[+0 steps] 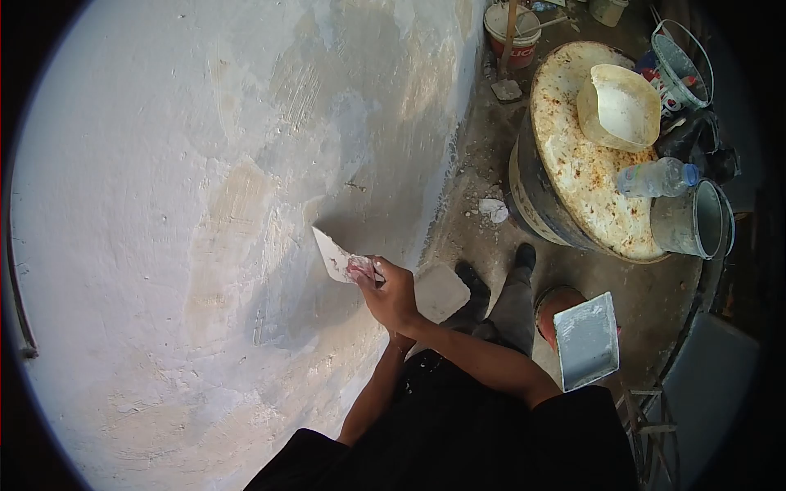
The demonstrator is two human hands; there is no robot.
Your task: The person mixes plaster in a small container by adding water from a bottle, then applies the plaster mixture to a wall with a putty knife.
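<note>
My right hand [386, 296] is closed around the handle of a putty knife [334, 256] smeared with white filler. Its wide blade is up against the patchy white wall [270, 196], or very close to it; the exact contact is hard to tell. My left hand [400, 340] is mostly hidden behind my right wrist, so its fingers do not show. Just beyond the crossed wrists is a flat grey board [442, 292] with rounded corners, overlapping my foot in the view. Whether my left hand holds this board cannot be seen.
To the right stands a rusty-topped drum [565, 147] bearing a cut plastic tub [618, 110], a water bottle [657, 177] and a bucket [692, 219]. A grey tray [587, 342] is near my legs. Farther back are a paint bucket [514, 37] and floor debris [493, 210].
</note>
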